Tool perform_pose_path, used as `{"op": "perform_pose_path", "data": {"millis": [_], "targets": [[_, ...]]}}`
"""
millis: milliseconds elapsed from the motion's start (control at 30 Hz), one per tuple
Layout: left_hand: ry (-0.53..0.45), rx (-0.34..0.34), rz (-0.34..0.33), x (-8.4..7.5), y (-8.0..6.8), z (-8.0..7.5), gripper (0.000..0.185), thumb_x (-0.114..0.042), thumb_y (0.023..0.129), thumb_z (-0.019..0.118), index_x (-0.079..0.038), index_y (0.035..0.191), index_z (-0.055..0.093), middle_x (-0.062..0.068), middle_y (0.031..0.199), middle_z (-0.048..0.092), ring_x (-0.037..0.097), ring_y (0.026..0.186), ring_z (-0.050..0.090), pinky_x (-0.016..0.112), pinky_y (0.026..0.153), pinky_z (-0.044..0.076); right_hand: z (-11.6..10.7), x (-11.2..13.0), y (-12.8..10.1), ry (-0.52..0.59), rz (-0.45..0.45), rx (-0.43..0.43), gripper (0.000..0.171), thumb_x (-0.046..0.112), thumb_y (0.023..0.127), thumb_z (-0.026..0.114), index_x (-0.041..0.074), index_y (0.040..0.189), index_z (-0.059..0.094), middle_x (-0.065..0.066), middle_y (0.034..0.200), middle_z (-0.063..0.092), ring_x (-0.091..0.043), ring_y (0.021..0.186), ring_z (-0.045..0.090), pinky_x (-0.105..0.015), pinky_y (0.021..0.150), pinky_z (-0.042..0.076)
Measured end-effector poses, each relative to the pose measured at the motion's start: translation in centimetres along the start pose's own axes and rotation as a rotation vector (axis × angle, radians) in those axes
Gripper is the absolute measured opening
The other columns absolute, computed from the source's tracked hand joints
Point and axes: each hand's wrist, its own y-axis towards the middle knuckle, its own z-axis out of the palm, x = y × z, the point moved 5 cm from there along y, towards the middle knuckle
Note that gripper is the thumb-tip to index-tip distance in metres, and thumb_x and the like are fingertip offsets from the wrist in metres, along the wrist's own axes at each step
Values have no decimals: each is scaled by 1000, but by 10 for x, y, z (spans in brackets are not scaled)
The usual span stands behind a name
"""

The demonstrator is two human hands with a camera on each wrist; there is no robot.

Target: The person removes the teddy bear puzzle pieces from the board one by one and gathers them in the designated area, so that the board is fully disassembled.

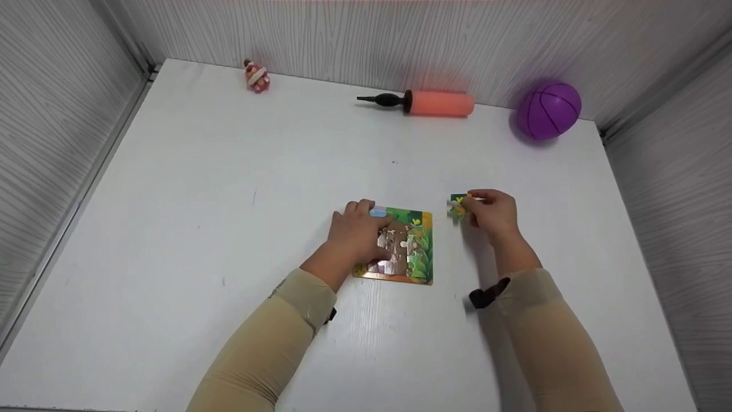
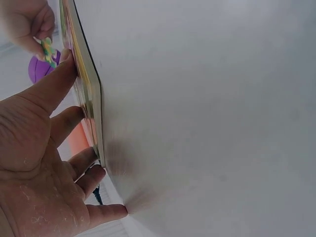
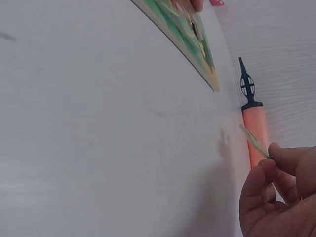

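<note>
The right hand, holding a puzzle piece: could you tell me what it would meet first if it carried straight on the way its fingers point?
The right hand points left with its puzzle piece, so it would probably reach the puzzle board's right edge first, under the left hand. Depth is uncertain.

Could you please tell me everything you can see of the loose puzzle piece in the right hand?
The puzzle piece is small, thin and flat, like printed card, mostly green with yellow patches. The right hand pinches it between fingertips, lifted just above the white table, to the right of the puzzle board and apart from it. In the right wrist view it shows edge-on, tilted.
</note>
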Motion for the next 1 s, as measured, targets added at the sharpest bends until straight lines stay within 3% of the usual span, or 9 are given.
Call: {"op": "perform_pose_path", "data": {"millis": [400,600,767,1000], "targets": [[-15,-4,-6,0,0,0,81,-59,90,80,-33,160,50,12,169,30,35,153,28,65,117,30,-17,-6,13,-91,68,-26,38,21,107,65,1,139,67,-9,116,60,-13,84,61,-23,70,56],[-20,-1,-4,0,0,0,81,-59,90,80,-34,160,49,12,169,29,35,153,28,64,117,30,-17,-6,19,-148,86,-13,39,19,107,64,1,141,65,-11,115,62,-12,81,60,-22,67,55],[-18,-4,0,1,0,-1,80,-58,90,79,-34,160,49,12,169,29,35,153,28,64,117,30,-13,-3,20,-232,52,-10,40,20,105,65,0,139,66,-14,118,63,-13,83,61,-22,66,54],[-18,1,-6,2,-1,1,81,-59,91,79,-34,161,48,11,170,28,35,154,26,64,118,29,-13,0,15,-355,-49,-22,44,23,104,65,-1,141,65,-21,129,62,-25,105,59,-33,82,53]]}}
